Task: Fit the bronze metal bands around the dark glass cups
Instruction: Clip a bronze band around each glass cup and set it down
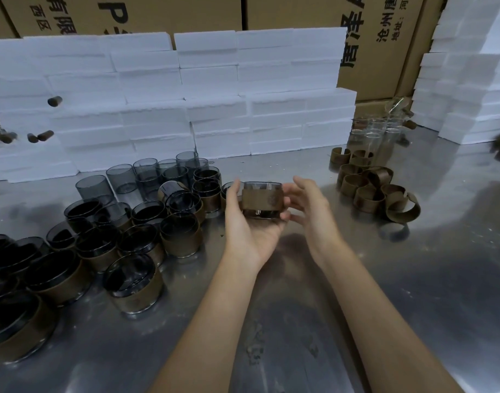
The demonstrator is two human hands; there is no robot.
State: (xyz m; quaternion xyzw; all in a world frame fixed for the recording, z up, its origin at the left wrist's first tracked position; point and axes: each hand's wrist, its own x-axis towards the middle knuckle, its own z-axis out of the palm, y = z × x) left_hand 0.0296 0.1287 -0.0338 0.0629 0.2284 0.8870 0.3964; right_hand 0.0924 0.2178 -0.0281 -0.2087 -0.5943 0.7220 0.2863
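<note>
dark glass cup (pixel 261 200) sits above the tabletop (pixel 356 279), gripped in our left hand (pixel 247 222), bronze band (pixel 261 198) already around it. right hand (pixel 308 207) open beside it. next, we judge: seat band, set down with banded cups (pixel 180 236).

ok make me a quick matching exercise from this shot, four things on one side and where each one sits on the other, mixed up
Things:
1. loose bronze bands
2. banded dark cup
3. white foam blocks
4. finished banded cups

Places:
A. stacked along the back of the table
B. grouped on the table to the person's left
C. held between the left hand and right hand
D. piled on the table to the person's right

Pairs: 1-D, 2-C, 3-A, 4-B
</note>
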